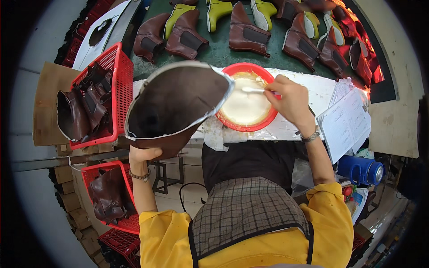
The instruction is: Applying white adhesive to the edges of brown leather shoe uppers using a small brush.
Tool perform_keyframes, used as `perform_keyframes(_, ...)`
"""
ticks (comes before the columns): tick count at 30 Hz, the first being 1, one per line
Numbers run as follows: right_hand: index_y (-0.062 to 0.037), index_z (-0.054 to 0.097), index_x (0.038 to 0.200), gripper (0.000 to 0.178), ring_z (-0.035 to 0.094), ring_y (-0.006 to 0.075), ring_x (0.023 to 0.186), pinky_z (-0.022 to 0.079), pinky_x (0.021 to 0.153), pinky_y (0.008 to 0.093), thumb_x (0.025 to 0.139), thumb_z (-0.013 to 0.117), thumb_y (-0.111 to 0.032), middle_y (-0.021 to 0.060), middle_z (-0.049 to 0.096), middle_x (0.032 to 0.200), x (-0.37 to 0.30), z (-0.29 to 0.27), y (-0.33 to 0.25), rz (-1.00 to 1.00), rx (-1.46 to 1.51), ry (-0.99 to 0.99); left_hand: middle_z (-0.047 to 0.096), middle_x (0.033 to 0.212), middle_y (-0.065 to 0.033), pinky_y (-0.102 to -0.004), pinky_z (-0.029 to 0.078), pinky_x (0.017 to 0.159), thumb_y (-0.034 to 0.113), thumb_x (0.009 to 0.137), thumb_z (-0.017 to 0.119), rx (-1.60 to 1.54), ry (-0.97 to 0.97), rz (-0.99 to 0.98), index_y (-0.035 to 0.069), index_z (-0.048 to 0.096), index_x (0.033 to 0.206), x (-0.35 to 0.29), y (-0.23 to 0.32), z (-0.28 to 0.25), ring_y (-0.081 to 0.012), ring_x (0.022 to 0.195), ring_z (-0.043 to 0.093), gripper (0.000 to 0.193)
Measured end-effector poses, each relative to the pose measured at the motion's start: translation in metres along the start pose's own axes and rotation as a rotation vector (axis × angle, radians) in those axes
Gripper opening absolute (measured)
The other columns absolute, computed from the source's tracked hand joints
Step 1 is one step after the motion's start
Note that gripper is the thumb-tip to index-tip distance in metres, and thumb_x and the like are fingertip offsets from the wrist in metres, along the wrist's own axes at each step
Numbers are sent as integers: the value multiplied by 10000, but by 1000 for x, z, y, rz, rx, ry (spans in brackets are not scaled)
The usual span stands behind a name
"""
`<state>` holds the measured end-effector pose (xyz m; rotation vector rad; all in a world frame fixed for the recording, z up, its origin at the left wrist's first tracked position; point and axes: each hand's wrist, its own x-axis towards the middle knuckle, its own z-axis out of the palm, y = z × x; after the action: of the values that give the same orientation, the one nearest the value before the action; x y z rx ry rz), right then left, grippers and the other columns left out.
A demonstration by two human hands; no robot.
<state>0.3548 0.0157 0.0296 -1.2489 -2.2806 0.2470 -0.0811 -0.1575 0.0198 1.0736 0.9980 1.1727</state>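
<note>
My left hand (144,154) is closed round the underside of a brown leather boot upper (178,100). The upper's wide opening faces up, showing a dark inside and a pale whitish edge all round. In my right hand (289,99), the fingers pinch a small brush (253,90) with a white head and a partly hidden reddish handle. The brush is over a red bowl (269,77) of creamy white paste (243,109); whether it touches the paste I cannot tell. In this view, the right end of the upper overlaps the bowl's left rim.
Several brown ankle boots (246,33) and yellow-green boot forms (218,13) stand on the green bench (219,56). Red baskets (119,85) at left hold more boot uppers. Written papers (344,118) lie at right, above a blue flask (357,169).
</note>
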Motion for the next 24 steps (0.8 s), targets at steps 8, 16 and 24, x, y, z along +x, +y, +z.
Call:
perform_keyframes(8,-21,783,919,131,643,117,729,489,629,243,801,821,-60,52,695,819,22,-15,-14,-103,683,39,495,1492,-154,-467,403,1150,119,594,938,-181,141,140,-10,331,1541,-44,-78,-39,-353,1361,478,1132)
perform_keyframes(16,-35,788,939,134,619,92,750,458,625,231,811,823,-50,36,695,867,9,-24,4,-44,663,64,500,1494,-177,-463,392,1160,127,613,913,153,484,-38,-18,373,1523,-18,-61,-20,-346,1372,480,1068)
perform_keyframes(24,-10,783,976,137,629,120,766,490,656,259,844,795,-42,58,703,888,28,-18,-11,-75,796,4,539,1456,-190,-453,395,1158,125,607,901,-173,145,-180,-30,423,1490,1,-57,20,-341,1347,514,1016)
